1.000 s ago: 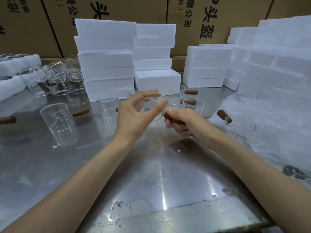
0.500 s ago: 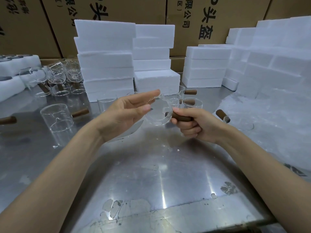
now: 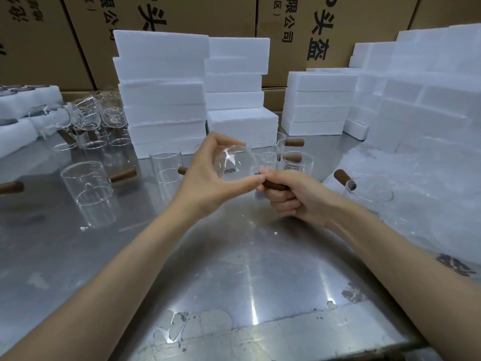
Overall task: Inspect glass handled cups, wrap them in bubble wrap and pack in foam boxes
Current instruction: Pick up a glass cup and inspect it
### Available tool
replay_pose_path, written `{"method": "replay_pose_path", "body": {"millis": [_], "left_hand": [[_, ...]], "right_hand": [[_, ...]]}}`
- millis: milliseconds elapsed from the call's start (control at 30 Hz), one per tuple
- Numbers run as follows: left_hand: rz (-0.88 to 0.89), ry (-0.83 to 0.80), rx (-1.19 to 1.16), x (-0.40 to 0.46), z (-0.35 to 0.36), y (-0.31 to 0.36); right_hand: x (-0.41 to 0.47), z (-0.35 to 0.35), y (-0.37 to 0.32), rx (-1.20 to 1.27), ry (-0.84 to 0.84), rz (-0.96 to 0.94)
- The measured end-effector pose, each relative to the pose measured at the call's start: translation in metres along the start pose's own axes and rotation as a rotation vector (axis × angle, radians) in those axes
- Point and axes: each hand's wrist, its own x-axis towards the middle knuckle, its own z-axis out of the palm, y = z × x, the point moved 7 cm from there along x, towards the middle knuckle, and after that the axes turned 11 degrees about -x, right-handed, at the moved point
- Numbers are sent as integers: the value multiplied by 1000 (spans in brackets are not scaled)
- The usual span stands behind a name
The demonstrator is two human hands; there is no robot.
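Note:
A clear glass cup (image 3: 234,162) with a brown wooden handle (image 3: 274,185) is held above the steel table (image 3: 234,269) at mid-frame. My right hand (image 3: 294,196) grips the handle in a fist. My left hand (image 3: 208,175) curves around the cup's glass body, fingers over the top and thumb below, touching the right thumb. Several more handled cups stand on the table: one (image 3: 87,183) at the left, others (image 3: 294,158) just behind my hands. Bubble wrap (image 3: 421,183) is spread at the right with a cup (image 3: 364,190) lying on it.
Stacks of white foam boxes (image 3: 161,95) rise behind the cups, with more foam (image 3: 426,87) at the right. A cluster of tipped cups (image 3: 88,118) sits at the far left beside foam trays (image 3: 15,131). Cardboard cartons (image 3: 182,14) line the back.
My left hand went from flat beside the cup to curling around its glass body. The cup stayed near the same spot, with the right hand keeping its grip on the handle.

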Motion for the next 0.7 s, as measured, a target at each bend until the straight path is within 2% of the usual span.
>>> {"method": "replay_pose_path", "body": {"millis": [200,333,433,500,633,700], "left_hand": [[-90,147,-101,-1,-2,-10],[-206,207,-319,4,-9,-19],[-305,136,-297,3,-6,-29],[-374,37,-151,0,-1,-37],[-370,-77,42,-5,5,-41],[-327,-108,12,-4,6,-40]], "right_hand": [[3,3,-4,-209,129,-59],[-1,-3,-13,-426,284,-81],[-5,-13,-24,-764,488,-180],[-10,-12,-31,-908,548,-263],[-11,-6,-33,-1113,533,-285],[-8,-6,-28,-1045,446,-243]]}}
